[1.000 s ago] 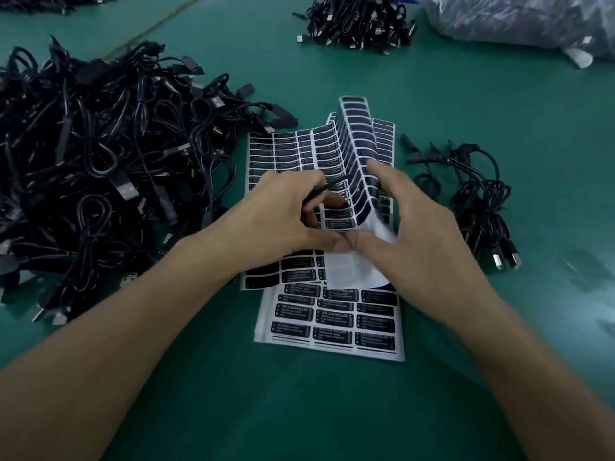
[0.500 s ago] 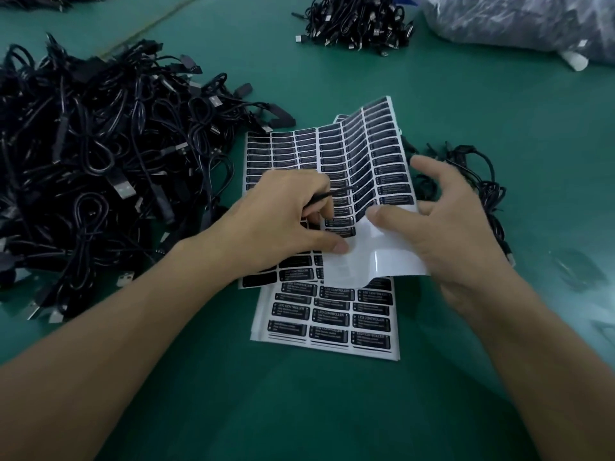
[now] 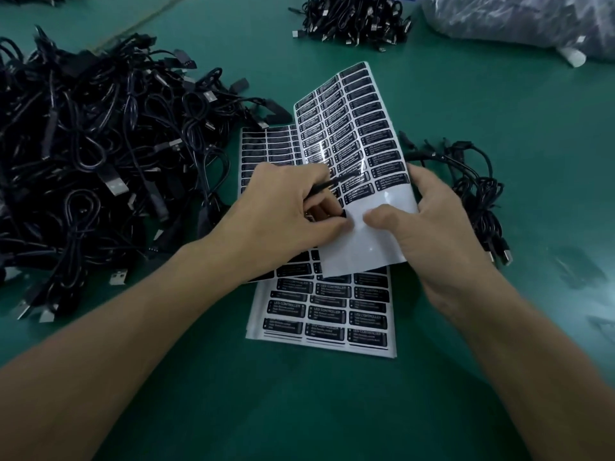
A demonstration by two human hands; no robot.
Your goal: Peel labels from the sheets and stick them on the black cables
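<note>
Plainly the lifted label sheet (image 3: 352,134) is light, thin and floppy: it bows along its length, its glossy face catches the light, and it would crease or slip if taken carelessly, so it is best held by the bare white backing at its near end, where no labels are left. That is where the right hand (image 3: 432,227) has it, thumb (image 3: 379,217) pressed flat on the white face and the other fingers curled round the right edge behind, clamping the sheet clear of the flat sheets (image 3: 326,314) lying on the green table (image 3: 299,410). Each label (image 3: 342,212) is small, sticky-backed and apt to curl onto itself, so a corner is the place to lift it. The left hand (image 3: 283,211) has its fingers drawn together at the sheet's left edge, thumb and forefinger seemingly pinching that one dark label at the lowest printed row. A thin black strand (image 3: 327,185) sticks out from under its forefinger; whether it is a cable or a slim tool I cannot tell. The big cable pile (image 3: 100,144) lies to the left and a small cable bunch (image 3: 472,181) just right of the sheet.
</note>
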